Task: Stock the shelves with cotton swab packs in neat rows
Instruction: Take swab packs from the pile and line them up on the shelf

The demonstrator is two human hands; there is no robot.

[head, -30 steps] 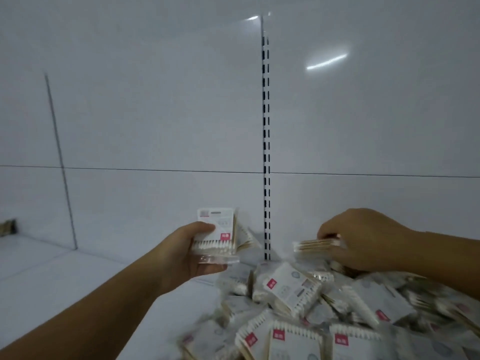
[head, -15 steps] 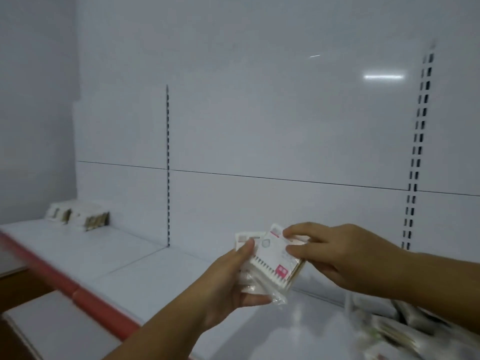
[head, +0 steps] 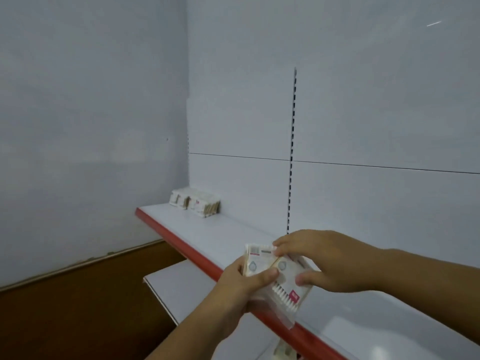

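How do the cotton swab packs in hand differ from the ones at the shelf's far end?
The held packs are pinched between the left hand and right hand over the shelf's red edge; the shelved packs rest on it by the back panel. The held packs sit skewed against each other; the shelved packs stand in a tidy row. Both show white packaging with red labels.

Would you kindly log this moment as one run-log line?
left hand: grips clear-wrapped white cotton swab packs | right hand: pinches them | white red-edged shelf: short pack row at far end
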